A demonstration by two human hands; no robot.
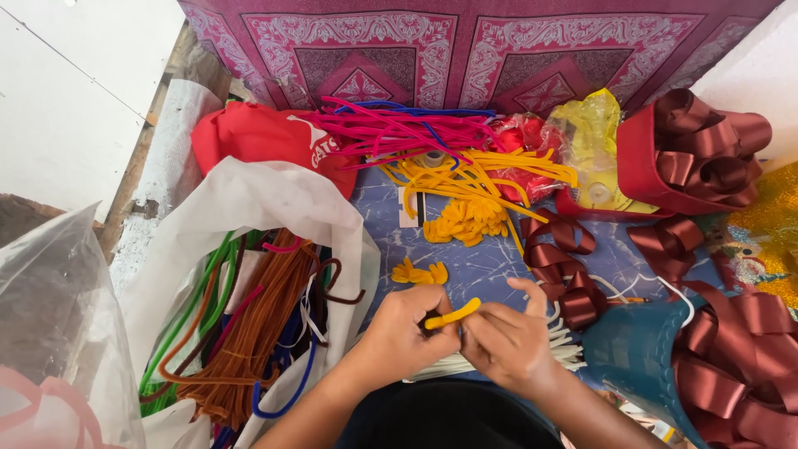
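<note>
**Both hands pinch a short yellow pipe cleaner over a blue marbled surface**

Head view: The yellow pipe cleaner (453,315) is a short fuzzy piece, bright yellow, bent into a shallow curve that rises toward its right end. It lies across the fingertips of both hands, low in the middle of the picture, just above a bundle of white pipe cleaners (499,357) that lies beneath the hands.

The left hand (407,333) comes up from the bottom edge with its forearm angled to the right. Its fingers are curled tight, with thumb and fingertips closed on the left end of the yellow piece. The right hand (507,341) meets it from the right, knuckles up, fingers folded in on the piece's right part, the thumb raised and pointing away. The two hands touch at the fingertips.

Just beyond the hands, small folded yellow pieces (420,273) lie on the blue marbled surface (482,266); farther back sit a heap of folded yellow shapes (467,220) and loose yellow and pink stems (399,129). To the left, an open white bag (249,199) holds orange, green and brown stems. Dark red ribbon bows (565,266) lie to the right, beside a teal basket (636,353).
</note>
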